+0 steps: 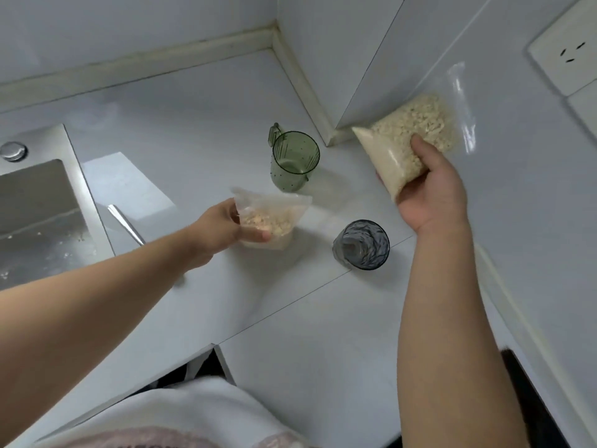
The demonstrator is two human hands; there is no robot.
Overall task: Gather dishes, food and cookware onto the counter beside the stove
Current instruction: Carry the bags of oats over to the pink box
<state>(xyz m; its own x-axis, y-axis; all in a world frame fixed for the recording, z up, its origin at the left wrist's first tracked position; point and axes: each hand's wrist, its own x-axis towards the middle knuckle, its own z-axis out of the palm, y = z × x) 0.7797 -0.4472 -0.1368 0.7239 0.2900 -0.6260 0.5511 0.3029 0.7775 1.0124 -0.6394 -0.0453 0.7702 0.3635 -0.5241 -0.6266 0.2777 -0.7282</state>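
Your left hand (pixel 223 231) reaches out over the white counter (pixel 290 334), and its fingers (pixel 258 236) are curled round the side of a small clear bag (pixel 274 215) holding pale flakes. The bag stands upright with its open top crumpled. You cannot tell from here whether its base touches the counter or hangs just above it.

Your right hand (pixel 429 192) is raised near the wall corner, its fingers wrapped round the lower part of a bigger clear bag (pixel 410 134) of the same pale flakes. That bag is tilted, with its empty top end pointing up and to the right, and it is clear of the counter.

A green see-through cup (pixel 295 161) with a handle stands upright on the counter between the two bags, near the wall corner. A dark patterned glass (pixel 361 245) stands upright closer to you, just right of the small bag and below your right hand.

A steel sink (pixel 38 202) sits at the left edge, and a shiny metal handle (pixel 126 224) lies on the counter beside it, partly hidden by your left forearm. A wall socket (pixel 565 56) sits at the upper right.
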